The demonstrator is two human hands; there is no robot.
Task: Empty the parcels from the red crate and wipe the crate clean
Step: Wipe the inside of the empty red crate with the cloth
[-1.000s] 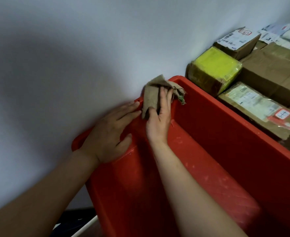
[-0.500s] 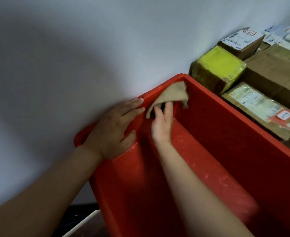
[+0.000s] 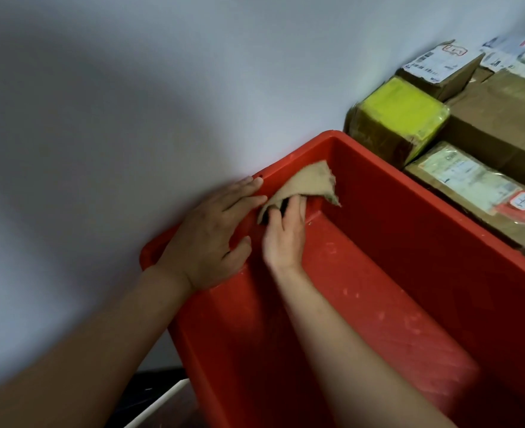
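The red plastic crate point(image 3: 409, 242) stands against the white wall point(image 3: 131, 118) and shows no parcels inside, so the step in hand looks to be the wiping. The right hand point(image 3: 284, 236) reaches inside, its fingers curled on a bunched fold of the frayed tan cloth point(image 3: 306, 186), which lies on the inner wall just below the rim, near the far corner at 12 o'clock. The left hand point(image 3: 207, 239), at 9 o'clock of the right, lies flat on the wall-side rim with fingers straight and together and the thumb down inside.

To do this well, keep that left palm bearing down so the crate does not rock. Flatten the cloth for wider contact and work down from the rim. Pale specks dot the crate floor toward 5 o'clock, so that likely needs a pass. The yellow-topped cardboard parcel point(image 3: 400, 109) and the labelled brown parcel point(image 3: 468, 183) sit outside at 2 o'clock.
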